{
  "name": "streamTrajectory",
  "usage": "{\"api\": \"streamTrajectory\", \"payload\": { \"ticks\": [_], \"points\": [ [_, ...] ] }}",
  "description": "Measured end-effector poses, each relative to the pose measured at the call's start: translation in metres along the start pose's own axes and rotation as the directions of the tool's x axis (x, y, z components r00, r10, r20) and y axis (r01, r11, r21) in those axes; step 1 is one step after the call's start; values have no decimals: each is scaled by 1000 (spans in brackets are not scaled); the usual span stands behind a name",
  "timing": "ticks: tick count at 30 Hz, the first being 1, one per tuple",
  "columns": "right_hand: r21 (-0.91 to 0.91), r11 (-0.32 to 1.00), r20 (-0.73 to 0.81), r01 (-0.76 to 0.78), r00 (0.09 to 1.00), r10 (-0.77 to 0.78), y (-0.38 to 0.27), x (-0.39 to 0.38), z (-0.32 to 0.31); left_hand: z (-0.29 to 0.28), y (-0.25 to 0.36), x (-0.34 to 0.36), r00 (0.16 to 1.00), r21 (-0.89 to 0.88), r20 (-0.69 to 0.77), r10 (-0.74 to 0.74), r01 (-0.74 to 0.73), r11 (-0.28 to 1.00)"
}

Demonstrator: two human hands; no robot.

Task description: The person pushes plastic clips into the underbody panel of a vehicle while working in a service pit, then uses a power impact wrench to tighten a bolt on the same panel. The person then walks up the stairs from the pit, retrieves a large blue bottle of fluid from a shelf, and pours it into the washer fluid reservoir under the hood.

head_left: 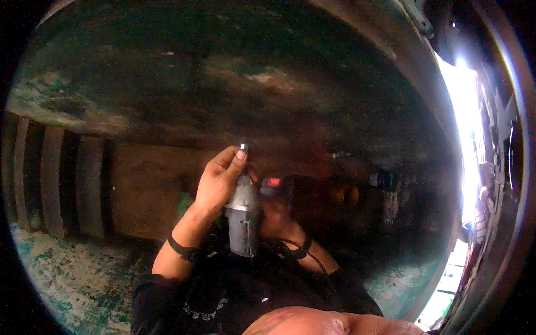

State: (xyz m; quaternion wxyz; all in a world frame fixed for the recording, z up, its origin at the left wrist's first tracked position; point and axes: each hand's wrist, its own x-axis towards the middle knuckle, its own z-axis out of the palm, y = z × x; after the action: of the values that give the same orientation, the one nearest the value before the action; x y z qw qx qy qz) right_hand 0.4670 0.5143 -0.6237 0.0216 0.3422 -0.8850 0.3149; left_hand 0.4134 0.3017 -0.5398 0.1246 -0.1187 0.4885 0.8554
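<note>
A grey power tool (243,229) with a silver nose and a cord points up in the middle of the view. My left hand (220,181) is closed at its nose, thumb and fingers pinched on a small silver metal fitting (244,147) at the tip. My right hand (276,220), dim and blurred, is closed around the tool's handle on the right, just below a black part with a red patch (273,182). Dark bands circle both my wrists.
A dark, mottled surface (195,67) spans the upper view. Dark upright slats (56,178) stand at the left, above a paint-stained surface (67,268). Along the right runs a dark metal edge (491,167) beside a bright opening. Bare skin (312,324) shows at the bottom.
</note>
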Motion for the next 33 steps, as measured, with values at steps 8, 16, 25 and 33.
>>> {"api": "streamTrajectory", "payload": {
  "ticks": [8, 16, 25, 33],
  "points": [
    [18, 999, 85, -46, 995, 45, 2, 15, 2, -20, -29, 13, 987, 134, -104, 122, -107, 985],
    [41, 955, 321, 293, 902, -290, -6, 21, 28, -90, 45, -18, 807, 383, -145, 572, -488, 785],
    [639, 627, 63, -445, 843, 535, 23, 56, 21, -99, 219, -26, 289, 835, 64, 955, -540, 107],
    [964, -81, 251, -252, 772, 584, 35, 38, 26, -119, 346, 60, 260, 883, 401, 878, -366, -294]
  ]
}}
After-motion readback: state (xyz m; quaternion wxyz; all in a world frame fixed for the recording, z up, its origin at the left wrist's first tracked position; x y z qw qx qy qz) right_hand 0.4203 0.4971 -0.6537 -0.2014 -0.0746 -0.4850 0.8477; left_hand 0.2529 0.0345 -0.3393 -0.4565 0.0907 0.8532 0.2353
